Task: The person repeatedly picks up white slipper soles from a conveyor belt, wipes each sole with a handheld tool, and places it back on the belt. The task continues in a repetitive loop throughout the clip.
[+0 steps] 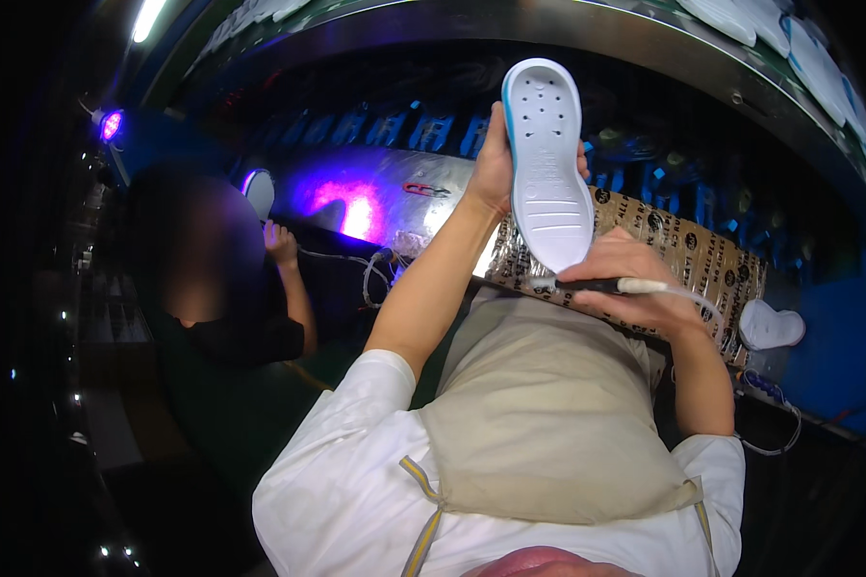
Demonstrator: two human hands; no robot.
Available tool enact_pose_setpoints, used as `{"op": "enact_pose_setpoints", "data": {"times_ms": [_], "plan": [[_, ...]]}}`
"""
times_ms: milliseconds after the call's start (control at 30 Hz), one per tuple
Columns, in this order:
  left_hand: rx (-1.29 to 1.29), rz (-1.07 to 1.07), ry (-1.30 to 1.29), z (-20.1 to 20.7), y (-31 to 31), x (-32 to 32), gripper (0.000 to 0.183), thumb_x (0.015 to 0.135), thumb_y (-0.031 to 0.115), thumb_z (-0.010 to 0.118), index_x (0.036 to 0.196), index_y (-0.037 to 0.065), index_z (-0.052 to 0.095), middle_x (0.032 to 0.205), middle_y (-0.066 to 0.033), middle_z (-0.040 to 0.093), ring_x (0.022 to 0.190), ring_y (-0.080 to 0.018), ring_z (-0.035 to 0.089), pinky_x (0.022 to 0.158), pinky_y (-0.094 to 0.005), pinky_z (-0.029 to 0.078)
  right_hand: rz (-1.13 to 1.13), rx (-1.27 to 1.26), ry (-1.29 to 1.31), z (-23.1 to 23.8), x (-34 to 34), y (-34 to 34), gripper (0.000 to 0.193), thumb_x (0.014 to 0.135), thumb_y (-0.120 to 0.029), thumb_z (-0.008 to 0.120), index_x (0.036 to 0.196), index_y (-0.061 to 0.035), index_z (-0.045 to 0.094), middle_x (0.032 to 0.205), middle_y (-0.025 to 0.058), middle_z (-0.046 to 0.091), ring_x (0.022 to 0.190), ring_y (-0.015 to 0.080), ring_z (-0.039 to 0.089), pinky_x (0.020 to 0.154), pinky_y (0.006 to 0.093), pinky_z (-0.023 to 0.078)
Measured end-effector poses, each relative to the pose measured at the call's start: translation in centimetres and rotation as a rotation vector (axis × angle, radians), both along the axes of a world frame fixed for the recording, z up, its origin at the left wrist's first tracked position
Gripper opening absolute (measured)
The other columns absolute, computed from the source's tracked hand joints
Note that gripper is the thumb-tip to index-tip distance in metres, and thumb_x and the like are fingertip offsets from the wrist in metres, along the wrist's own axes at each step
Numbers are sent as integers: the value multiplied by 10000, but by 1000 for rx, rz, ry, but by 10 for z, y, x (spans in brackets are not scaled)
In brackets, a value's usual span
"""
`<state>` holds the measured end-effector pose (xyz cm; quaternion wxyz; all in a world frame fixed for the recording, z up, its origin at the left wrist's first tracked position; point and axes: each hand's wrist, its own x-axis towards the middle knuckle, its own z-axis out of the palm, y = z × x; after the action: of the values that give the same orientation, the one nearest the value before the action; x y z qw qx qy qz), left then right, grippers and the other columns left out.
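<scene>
A white shoe sole [550, 183] with a blue edge stands raised before me, its heel end, with several small holes, at the top. My left hand [496, 168] is closed around its upper part, the fingertips showing past the right edge. In my right hand [635, 279] is a black pen-like tool [592, 285] with a pale rear end and a thin clear tube. The tool's tip points left, just below the sole's lower end; I cannot tell whether it touches. My right fingers lie close to the sole's lower right edge.
Brown printed tape [664, 236] covers the bench edge ahead. Several blue pieces [423, 130] line the dark far side. Another white sole [770, 325] lies at the right. At the left a co-worker's hand [281, 242] is below another sole [259, 192], near a purple-lit metal surface [356, 207].
</scene>
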<state>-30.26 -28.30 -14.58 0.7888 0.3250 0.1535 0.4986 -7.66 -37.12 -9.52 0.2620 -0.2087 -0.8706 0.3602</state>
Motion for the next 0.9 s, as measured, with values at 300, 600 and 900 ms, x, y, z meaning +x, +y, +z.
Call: {"op": "enact_pose_setpoints", "data": {"times_ms": [300, 600, 900], "plan": [[208, -57, 756, 75, 17, 19, 781, 1034, 656, 226, 1262, 34, 641, 1008, -209, 714, 864, -296, 736, 777, -411, 621, -13, 55, -61, 14, -1, 1, 255, 830, -205, 785, 1056, -92, 753, 892, 64, 700, 801, 224, 600, 754, 364, 448], [473, -280, 1342, 101, 23, 44, 744, 1013, 651, 377, 1196, 18, 723, 1147, -292, 672, 1079, -386, 672, 970, -435, 499, -55, 148, -133, 24, 0, 2, 268, 833, -155, 764, 1096, -114, 742, 885, 39, 658, 865, 230, 596, 828, 360, 445], [554, -408, 1553, 97, 35, 44, 775, 985, 687, 399, 1257, 25, 696, 1332, -293, 601, 1237, -453, 578, 1060, -459, 431, -232, 327, -99, 27, 2, 7, 299, 786, -138, 810, 1078, -130, 746, 807, 31, 597, 851, 235, 569, 855, 380, 453]]}}
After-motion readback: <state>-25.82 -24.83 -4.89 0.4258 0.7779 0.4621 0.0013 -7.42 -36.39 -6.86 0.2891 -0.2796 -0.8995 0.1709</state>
